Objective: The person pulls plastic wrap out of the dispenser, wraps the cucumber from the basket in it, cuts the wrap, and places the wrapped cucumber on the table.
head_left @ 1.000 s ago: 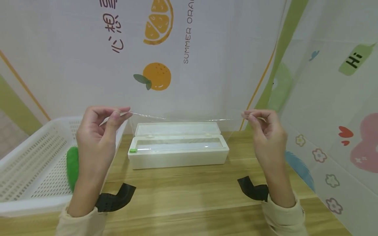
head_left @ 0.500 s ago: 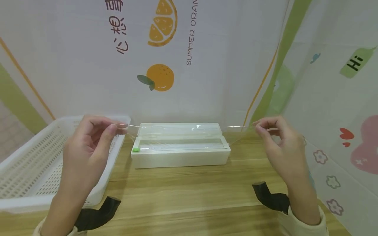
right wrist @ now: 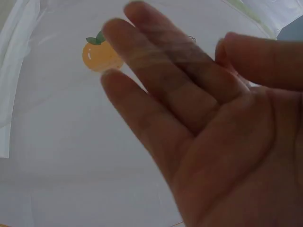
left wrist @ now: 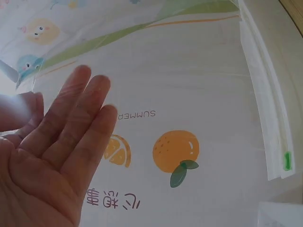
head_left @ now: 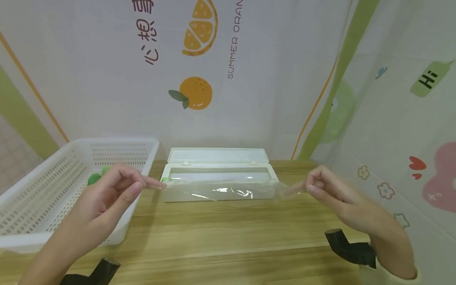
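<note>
From where I'm standing, it's a wood-grain table [head_left: 217, 245], yellowish brown, its streaks running from side to side. A white perforated plastic basket [head_left: 119, 150] sits on its left part, turned at a slant. Just beside that, with a strip of wood showing between them, a long white plastic-wrap dispenser box [head_left: 218, 171] lies near the far edge, broadside on, its lid [head_left: 218, 155] tipped back and a green slider [head_left: 164, 179] at its left end.

Clear, shiny plastic wrap [head_left: 228, 194], pinched at both ends, spans sideways in front of a long white box [head_left: 219, 175] on the desk [head_left: 228, 237], hinged lid [head_left: 218, 155] open behind.
</note>
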{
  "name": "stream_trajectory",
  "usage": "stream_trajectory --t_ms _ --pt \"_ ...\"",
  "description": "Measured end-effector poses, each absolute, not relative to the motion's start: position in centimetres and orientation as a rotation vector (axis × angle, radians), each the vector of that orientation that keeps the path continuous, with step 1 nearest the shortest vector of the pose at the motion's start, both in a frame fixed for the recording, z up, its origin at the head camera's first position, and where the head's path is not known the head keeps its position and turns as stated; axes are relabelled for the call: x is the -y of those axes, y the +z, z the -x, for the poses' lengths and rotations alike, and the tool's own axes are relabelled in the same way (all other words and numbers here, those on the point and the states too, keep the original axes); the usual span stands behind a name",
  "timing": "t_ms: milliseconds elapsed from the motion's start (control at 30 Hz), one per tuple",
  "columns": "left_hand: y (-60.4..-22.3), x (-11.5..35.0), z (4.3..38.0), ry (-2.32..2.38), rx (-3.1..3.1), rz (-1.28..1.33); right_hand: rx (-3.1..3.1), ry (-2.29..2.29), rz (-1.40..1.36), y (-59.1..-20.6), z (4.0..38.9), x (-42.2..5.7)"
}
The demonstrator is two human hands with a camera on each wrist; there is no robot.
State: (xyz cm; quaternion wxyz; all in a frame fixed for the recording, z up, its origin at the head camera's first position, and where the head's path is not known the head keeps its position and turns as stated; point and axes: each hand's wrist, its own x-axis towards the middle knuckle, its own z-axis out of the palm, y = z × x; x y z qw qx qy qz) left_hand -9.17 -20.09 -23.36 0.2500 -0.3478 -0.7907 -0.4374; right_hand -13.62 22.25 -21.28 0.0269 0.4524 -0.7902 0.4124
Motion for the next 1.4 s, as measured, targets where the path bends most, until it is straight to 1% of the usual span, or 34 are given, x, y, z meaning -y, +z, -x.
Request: stream_trajectory --t_ms 100,267,433,600,833,1033,1200,1400 --pt "-23.7 20.3 8.8 -1.123 2.227 1.013 2.501 1.245 -1.496 -21.7 13.6 -22.4" --pt "-25.1 20.8 8.9 -1.066 2.402 1.157 2.658 1.177 -1.553 -22.3 13.5 -22.2" --pt "-26.8 20.9 9.6 -1.235 2.513 1.351 2.802 1.086 -1.612 -23.4 13.7 -21.4" --pt "-28.3 20.4 10.3 -1.372 2.601 1.494 2.977 1.034 -1.569 -24.9 14.0 -20.1" --pt "-29.9 19.4 10.7 -1.160 2.830 1.432 3.140 1.030 -1.452 -26.5 14.3 -18.7" --pt "-31.4 18.9 11.2 -1.023 2.964 1.382 3.263 0.852 -1.321 -27.5 14.4 -17.7" --pt "-32.4 19.0 11.6 -1.002 3.058 1.359 3.294 0.694 -1.299 -28.4 14.7 -17.0" --pt "-32.5 18.9 11.7 -1.039 3.107 1.362 3.368 0.669 -1.258 -29.2 15.1 -16.7"
